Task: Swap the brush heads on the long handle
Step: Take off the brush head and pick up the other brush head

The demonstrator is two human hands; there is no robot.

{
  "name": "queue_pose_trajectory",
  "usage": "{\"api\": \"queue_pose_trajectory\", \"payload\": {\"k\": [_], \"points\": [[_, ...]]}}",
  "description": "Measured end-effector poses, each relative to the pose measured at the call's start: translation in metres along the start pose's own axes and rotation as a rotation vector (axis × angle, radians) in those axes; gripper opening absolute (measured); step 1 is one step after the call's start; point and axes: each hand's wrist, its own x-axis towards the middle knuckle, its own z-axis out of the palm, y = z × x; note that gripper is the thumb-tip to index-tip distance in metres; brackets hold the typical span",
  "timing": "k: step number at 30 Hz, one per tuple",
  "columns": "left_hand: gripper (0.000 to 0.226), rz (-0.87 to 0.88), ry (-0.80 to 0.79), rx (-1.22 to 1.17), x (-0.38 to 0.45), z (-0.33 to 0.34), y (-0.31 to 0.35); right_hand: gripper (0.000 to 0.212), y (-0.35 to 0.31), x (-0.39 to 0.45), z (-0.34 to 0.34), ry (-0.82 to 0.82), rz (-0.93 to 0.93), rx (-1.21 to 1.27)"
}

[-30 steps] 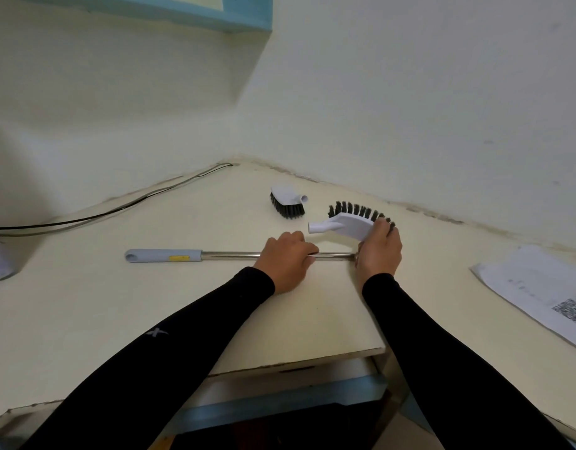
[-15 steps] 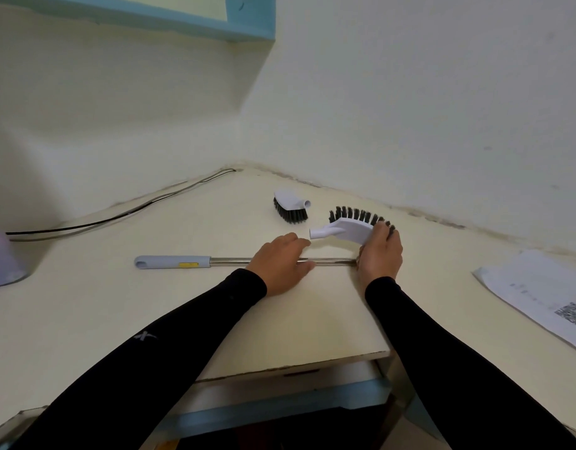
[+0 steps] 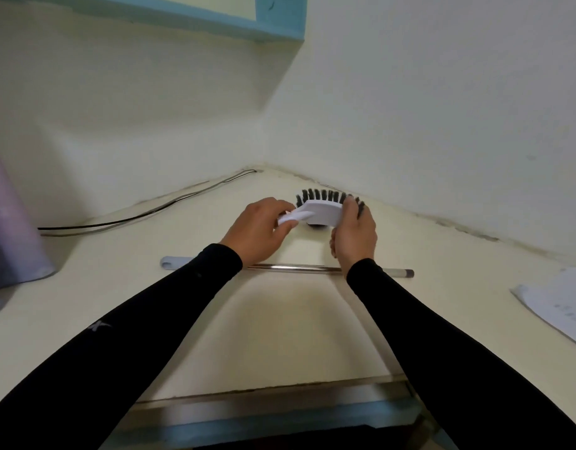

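Note:
A large white brush head point(image 3: 322, 212) with black bristles pointing up is held in the air above the cream counter point(image 3: 280, 336). My right hand point(image 3: 353, 237) grips its wide end and my left hand point(image 3: 259, 232) holds its narrow socket end. The long metal handle point(image 3: 296, 268) with a grey grip lies flat on the counter below my wrists, no head on it. The small brush head point(image 3: 316, 225) is almost hidden behind the large one; only a dark bit shows.
A black cable point(image 3: 143, 216) runs along the back left wall. A purple object point(image 3: 10, 228) stands at the far left. Printed paper point(image 3: 559, 306) lies at the right. The counter's front edge point(image 3: 264, 393) is near my elbows. A blue shelf point(image 3: 215, 14) hangs above.
My left hand left the handle and rose to the large brush head's socket end. Both hands lifted the head up and toward the corner. The handle stays on the counter.

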Motion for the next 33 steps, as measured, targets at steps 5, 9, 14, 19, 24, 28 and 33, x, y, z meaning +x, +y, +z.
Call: {"api": "queue_pose_trajectory", "payload": {"k": [5, 9, 14, 19, 24, 28, 33], "points": [[0.021, -0.141, -0.062, 0.029, 0.0, -0.028, -0.047, 0.058, 0.0, 0.014, 0.054, -0.206, 0.069, -0.031], [0.022, -0.295, -0.084, 0.036, 0.003, -0.033, -0.09, 0.055, 0.008, 0.03, 0.094, -0.387, 0.11, -0.078], [0.012, -0.367, -0.074, 0.073, 0.012, -0.033, -0.136, 0.038, 0.026, 0.062, 0.126, -0.541, 0.071, -0.277], [0.008, -0.378, -0.093, 0.119, 0.02, -0.025, -0.165, 0.031, 0.039, 0.082, 0.139, -0.533, -0.148, -0.624], [0.011, -0.391, -0.117, 0.13, 0.017, -0.019, -0.175, 0.031, 0.045, 0.086, 0.147, -0.536, -0.199, -0.72], [0.012, -0.408, -0.109, 0.116, 0.013, -0.016, -0.177, 0.032, 0.047, 0.089, 0.152, -0.539, -0.233, -0.768], [0.011, -0.424, -0.097, 0.101, 0.011, -0.016, -0.174, 0.027, 0.05, 0.09, 0.154, -0.545, -0.238, -0.774]]}}
